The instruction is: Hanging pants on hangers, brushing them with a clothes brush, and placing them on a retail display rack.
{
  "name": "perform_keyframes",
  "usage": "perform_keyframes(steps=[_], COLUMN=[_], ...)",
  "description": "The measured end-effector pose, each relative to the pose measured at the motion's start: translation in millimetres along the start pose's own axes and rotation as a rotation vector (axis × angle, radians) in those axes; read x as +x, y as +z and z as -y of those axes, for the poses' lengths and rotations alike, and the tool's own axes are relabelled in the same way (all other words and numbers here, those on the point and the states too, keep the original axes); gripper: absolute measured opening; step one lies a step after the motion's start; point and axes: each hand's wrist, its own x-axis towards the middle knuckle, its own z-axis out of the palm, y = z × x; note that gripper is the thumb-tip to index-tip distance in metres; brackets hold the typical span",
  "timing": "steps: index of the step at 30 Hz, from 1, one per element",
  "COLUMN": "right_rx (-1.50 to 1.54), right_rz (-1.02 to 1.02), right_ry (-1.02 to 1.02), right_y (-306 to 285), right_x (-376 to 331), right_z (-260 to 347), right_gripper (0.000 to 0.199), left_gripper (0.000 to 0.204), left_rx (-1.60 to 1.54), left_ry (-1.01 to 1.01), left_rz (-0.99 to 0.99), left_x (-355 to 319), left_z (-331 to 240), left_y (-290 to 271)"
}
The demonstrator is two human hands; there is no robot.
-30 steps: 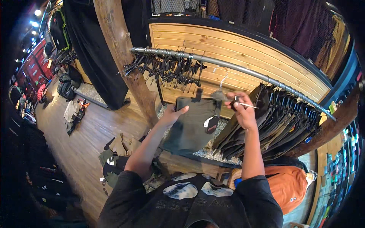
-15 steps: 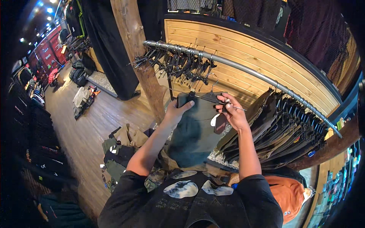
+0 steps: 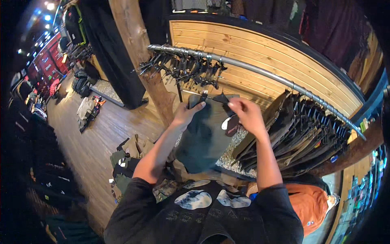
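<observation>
A long grey metal clothes rail [image 3: 260, 71] spans the wooden wall. Below it hangs a dark green garment [image 3: 203, 138], its top corners pinched by the left hand [image 3: 187, 113] and right hand [image 3: 245, 116], both closed.

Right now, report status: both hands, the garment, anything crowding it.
Left hand and right hand both gripping the dark green garment at its top edge. Garment hanging below metal rail. Empty hangers left, hung clothes right.

Dim shop, ceiling spotlights upper left, dark warped edges
</observation>
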Motion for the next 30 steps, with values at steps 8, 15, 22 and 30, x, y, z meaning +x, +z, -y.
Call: perform_keyframes(steps=[8, 15, 22, 30], right_rx=[-0.337, 0.012, -0.103, -0.112], right_rz=[0.203, 0.38, 0.233, 0.226], right_ry=[-0.301, -0.034, -0.044, -0.025], right_y=[21.5, 11.8, -1.1, 0.1], right_x=[52.3, 52.8, 58.2, 62.5], right_z=[12.2, 8.2, 31.9, 35.7], right_gripper=[0.042, 0.037, 0.026, 0.023], left_gripper=[0.03, 0.027, 0.03, 0.029], left_rx=[0.078, 0.212, 0.071, 0.176], left_ry=[0.014, 0.055, 0.077, 0.144], left_rz=[0.191, 0.26, 0.357, 0.378], left_x=[8.0, 12.4, 13.1, 13.4], left_z=[7.4, 9.6, -7.1, -14.6], left_y=[12.7, 7.7, 11.4, 16.3])
